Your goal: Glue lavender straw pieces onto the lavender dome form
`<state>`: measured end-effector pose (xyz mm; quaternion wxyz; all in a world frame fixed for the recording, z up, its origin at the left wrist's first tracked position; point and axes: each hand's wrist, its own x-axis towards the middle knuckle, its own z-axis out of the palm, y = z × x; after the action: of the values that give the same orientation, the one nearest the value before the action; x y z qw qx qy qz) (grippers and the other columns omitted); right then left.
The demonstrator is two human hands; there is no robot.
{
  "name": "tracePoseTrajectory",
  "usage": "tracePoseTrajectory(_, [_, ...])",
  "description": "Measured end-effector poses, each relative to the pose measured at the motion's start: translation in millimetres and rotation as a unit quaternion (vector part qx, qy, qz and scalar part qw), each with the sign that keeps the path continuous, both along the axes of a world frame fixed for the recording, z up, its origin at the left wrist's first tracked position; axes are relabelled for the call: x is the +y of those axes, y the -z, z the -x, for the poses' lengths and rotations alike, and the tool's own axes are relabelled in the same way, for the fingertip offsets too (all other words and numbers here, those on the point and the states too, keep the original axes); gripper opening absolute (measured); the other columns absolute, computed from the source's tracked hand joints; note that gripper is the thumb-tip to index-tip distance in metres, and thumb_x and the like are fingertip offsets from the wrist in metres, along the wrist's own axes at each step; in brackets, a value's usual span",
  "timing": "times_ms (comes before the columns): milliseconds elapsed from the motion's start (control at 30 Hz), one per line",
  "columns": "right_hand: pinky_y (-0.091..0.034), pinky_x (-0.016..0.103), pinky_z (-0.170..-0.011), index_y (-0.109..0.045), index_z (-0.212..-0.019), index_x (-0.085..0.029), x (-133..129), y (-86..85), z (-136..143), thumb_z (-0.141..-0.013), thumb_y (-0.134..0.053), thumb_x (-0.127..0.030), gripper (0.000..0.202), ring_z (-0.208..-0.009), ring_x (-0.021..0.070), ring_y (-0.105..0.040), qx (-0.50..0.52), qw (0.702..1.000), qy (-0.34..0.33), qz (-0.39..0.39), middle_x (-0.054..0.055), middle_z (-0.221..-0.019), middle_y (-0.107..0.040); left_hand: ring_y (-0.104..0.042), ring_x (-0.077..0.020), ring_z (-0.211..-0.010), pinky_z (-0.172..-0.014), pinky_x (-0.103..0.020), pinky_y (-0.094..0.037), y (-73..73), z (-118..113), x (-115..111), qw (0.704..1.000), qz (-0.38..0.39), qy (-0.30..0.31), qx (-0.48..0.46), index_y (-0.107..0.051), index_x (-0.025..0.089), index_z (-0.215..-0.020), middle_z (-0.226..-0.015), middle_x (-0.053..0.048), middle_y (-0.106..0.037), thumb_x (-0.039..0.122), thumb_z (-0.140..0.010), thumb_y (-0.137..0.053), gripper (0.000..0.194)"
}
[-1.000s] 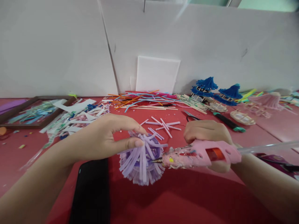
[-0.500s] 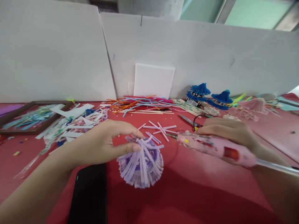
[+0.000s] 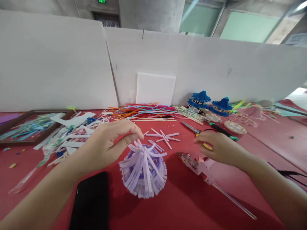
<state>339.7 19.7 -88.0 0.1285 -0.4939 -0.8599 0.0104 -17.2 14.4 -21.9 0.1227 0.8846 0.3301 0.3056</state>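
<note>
A small lilac roof-like piece (image 3: 146,172), made of fuzzy pipe-cleaner strips fanning over darker purple rings, stands on the red table. My left hand (image 3: 120,137) is at its upper left, thumb and forefinger pinched together just by the top strips; whether a strip is between them is hidden. At the right, my right hand (image 3: 216,147) has its fingers curled round the yellow handles of scissors (image 3: 190,127), whose blades point away to the left. Below that hand a pink hot glue gun (image 3: 198,166) lies on the table, a clear glue stick (image 3: 235,199) protruding from its back.
Cut lilac pieces (image 3: 165,137) lie beyond the lilac piece. A black phone (image 3: 92,201) rests near my left forearm. Loose pipe cleaners (image 3: 146,110), blue-roofed models (image 3: 222,105) and a black-and-green tool (image 3: 220,129) are farther back. White panels (image 3: 203,64) stand behind, scraps (image 3: 74,140) left.
My right hand has put the glue gun down on the table and taken hold of the scissors. My left fingers have shifted slightly up and left from the lilac piece's top.
</note>
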Motion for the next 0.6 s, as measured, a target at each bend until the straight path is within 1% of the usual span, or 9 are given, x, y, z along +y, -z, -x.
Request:
tracePoseTrajectory(67, [-0.052,0.028,-0.074,-0.073,-0.09,-0.02,21.3,0.2,15.8,-0.085,-0.048,-0.018,0.026,-0.08,0.0181,-0.07,-0.002,1.0,-0.017,0.02,0.006,-0.088,-0.076,-0.064,-0.014,-0.066,-0.063,-0.025,-0.049,-0.5,-0.7,-2.1,1.0,-0.007,-0.023,-0.012,-0.06,0.022,-0.085,-0.073,0.0,-0.068,0.026,-0.099,-0.044,0.021])
tracePoseTrajectory(133, [-0.051,0.028,-0.077,-0.073,-0.091,-0.018,41.5,6.8,33.0,-0.086,-0.05,-0.019,0.024,-0.084,0.019,-0.07,-0.002,0.999,-0.033,0.039,0.007,-0.091,-0.076,-0.06,-0.012,-0.059,-0.058,-0.024,-0.047,-1.1,-1.5,-4.3,0.999,-0.015,-0.031,-0.017,-0.056,0.022,-0.081,-0.066,0.003,-0.063,0.024,-0.099,-0.041,0.024])
tracePoseTrajectory(233, [-0.051,0.029,-0.078,-0.073,-0.086,-0.016,62.5,22.4,49.9,-0.084,-0.056,-0.02,0.018,-0.085,0.02,-0.07,0.005,0.997,-0.047,0.059,0.008,-0.091,-0.076,-0.06,-0.0113,-0.06,-0.058,-0.023,-0.046,-2.2,-1.8,-6.4,1.0,-0.018,-0.003,-0.009,-0.055,0.022,-0.078,-0.066,0.003,-0.063,0.023,-0.098,-0.044,0.023])
tracePoseTrajectory(300, [-0.05,0.028,-0.075,-0.072,-0.078,-0.015,69.3,30.5,51.7,-0.082,-0.058,-0.018,0.015,-0.081,0.0191,-0.069,0.018,0.996,-0.052,0.066,0.008,-0.086,-0.076,-0.062,-0.0115,-0.063,-0.06,-0.024,-0.045,-3.0,-1.4,-7.0,1.0,-0.017,0.006,-0.004,-0.058,0.023,-0.079,-0.07,0.003,-0.066,0.024,-0.097,-0.048,0.021])
tracePoseTrajectory(367, [-0.049,0.027,-0.07,-0.07,-0.075,-0.015,70.8,31.5,48.5,-0.081,-0.057,-0.016,0.014,-0.073,0.0174,-0.067,0.041,0.996,-0.049,0.066,0.007,-0.079,-0.074,-0.062,-0.0121,-0.066,-0.063,-0.025,-0.045,-3.8,-1.1,-7.1,1.0,-0.023,0.004,-0.013,-0.06,0.023,-0.08,-0.072,0.002,-0.067,0.028,-0.097,-0.052,0.02])
tracePoseTrajectory(467, [-0.047,0.026,-0.062,-0.067,-0.084,-0.016,62.2,13.7,46.2,-0.087,-0.054,-0.024,0.016,-0.065,0.0148,-0.064,0.089,0.994,-0.038,0.05,0.004,-0.075,-0.072,-0.061,-0.0132,-0.072,-0.068,-0.026,-0.045,-3.9,-3.1,-7.6,0.999,-0.041,-0.018,-0.022,-0.061,0.023,-0.081,-0.077,0.002,-0.066,0.032,-0.097,-0.053,0.02])
tracePoseTrajectory(533, [-0.048,0.025,-0.063,-0.067,-0.089,-0.018,47.7,-9.2,52.8,-0.092,-0.052,-0.032,0.02,-0.068,0.0139,-0.064,0.128,0.99,-0.051,0.033,0.003,-0.078,-0.072,-0.063,-0.0139,-0.081,-0.076,-0.026,-0.046,-3.0,-6.7,-9.2,0.997,-0.049,-0.048,-0.029,-0.062,0.024,-0.088,-0.086,0.001,-0.068,0.032,-0.097,-0.055,0.014])
tracePoseTrajectory(567, [-0.049,0.025,-0.067,-0.067,-0.091,-0.02,38.1,-21.9,58.8,-0.092,-0.053,-0.033,0.019,-0.073,0.0137,-0.065,0.154,0.985,-0.071,0.02,0.002,-0.082,-0.072,-0.064,-0.0146,-0.086,-0.08,-0.026,-0.047,-2.7,-9.1,-10.7,0.996,-0.049,-0.058,-0.036,-0.063,0.025,-0.094,-0.092,0.001,-0.069,0.033,-0.096,-0.057,0.01])
tracePoseTrajectory(600, [-0.05,0.026,-0.069,-0.068,-0.091,-0.021,27.6,-34.2,66.1,-0.092,-0.057,-0.032,0.016,-0.076,0.014,-0.066,0.212,0.972,-0.106,-0.006,0.002,-0.084,-0.072,-0.064,-0.0152,-0.091,-0.083,-0.026,-0.047,-2.6,-11.7,-12.8,0.996,-0.046,-0.059,-0.044,-0.063,0.026,-0.1,-0.097,0.001,-0.069,0.034,-0.094,-0.06,0.011])
